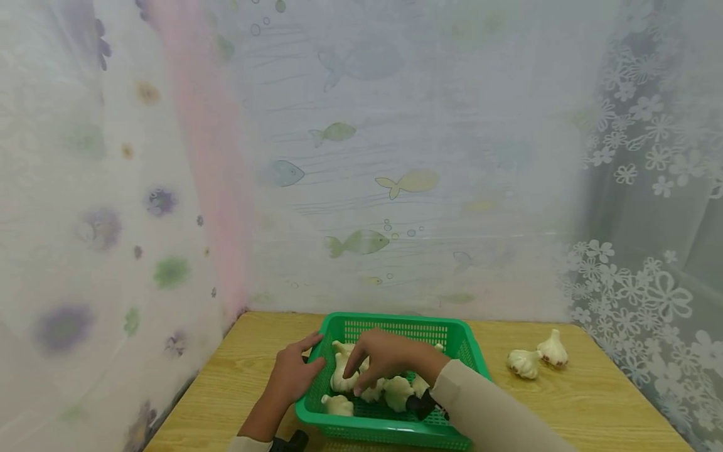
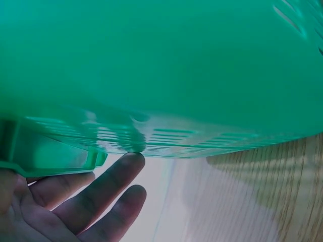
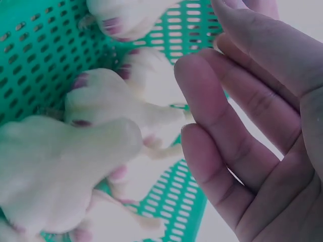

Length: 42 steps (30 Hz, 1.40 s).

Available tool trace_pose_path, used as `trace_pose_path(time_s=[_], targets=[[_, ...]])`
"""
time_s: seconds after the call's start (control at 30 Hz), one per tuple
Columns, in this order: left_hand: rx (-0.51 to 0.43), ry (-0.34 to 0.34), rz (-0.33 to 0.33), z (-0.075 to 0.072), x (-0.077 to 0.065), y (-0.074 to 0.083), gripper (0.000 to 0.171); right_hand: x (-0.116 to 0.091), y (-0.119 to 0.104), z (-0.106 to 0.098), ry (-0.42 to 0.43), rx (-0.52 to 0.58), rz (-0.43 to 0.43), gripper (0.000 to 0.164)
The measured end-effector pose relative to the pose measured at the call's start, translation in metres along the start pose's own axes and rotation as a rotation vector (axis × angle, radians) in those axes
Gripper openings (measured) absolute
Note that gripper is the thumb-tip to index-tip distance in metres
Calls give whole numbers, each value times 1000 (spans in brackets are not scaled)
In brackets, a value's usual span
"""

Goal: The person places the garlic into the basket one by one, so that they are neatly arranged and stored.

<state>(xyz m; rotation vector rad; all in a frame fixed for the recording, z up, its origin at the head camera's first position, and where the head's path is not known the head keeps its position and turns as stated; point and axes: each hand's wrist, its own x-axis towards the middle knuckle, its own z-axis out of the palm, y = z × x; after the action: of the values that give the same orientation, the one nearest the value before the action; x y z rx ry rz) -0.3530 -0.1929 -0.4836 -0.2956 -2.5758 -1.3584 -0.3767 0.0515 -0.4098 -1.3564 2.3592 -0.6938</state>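
A green plastic basket (image 1: 390, 426) with slotted walls stands on the table, holding several whitish garlic bulbs (image 1: 339, 405). My left hand (image 1: 295, 373) holds its left rim, thumb over the inner side. In the left wrist view, the fingers (image 2: 101, 194) of that hand lie along the outer wall (image 2: 151, 75). Over the bulbs inside the basket hovers my right hand (image 1: 390, 353), its fingers loosely bent downward. Nothing shows in its grasp in the right wrist view, where purple-marked garlic bulbs (image 3: 103, 101) lie beside the fingertips (image 3: 194, 70).
Two more garlic bulbs, one whole bulb (image 1: 524, 363) and another beside it, lie on the wooden table (image 1: 599, 402) right of the basket. A patterned curtain (image 1: 429, 270) with fish hangs behind the table, and flowered sheeting (image 1: 649, 295) is at the right.
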Motion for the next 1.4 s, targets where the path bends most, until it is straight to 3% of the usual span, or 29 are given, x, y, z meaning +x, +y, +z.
trace_pose_path(time_s=[0.1,0.3,0.67,1.1,1.4], targets=[[2,1,0,-1,0,0,53,-8,2,-5,43,-17,-15,30],[-14,4,-10,-1,-1,1,53,-29,5,-13,132,155,2,25],[-29,-12,-4,0,-1,3,53,-88,10,-25,183,266,-31,28],[-37,-13,-27,-1,-3,2,54,-135,26,-29,355,198,-122,30],[-34,-8,-31,-1,0,0,54,-167,33,-27,559,228,-79,29]])
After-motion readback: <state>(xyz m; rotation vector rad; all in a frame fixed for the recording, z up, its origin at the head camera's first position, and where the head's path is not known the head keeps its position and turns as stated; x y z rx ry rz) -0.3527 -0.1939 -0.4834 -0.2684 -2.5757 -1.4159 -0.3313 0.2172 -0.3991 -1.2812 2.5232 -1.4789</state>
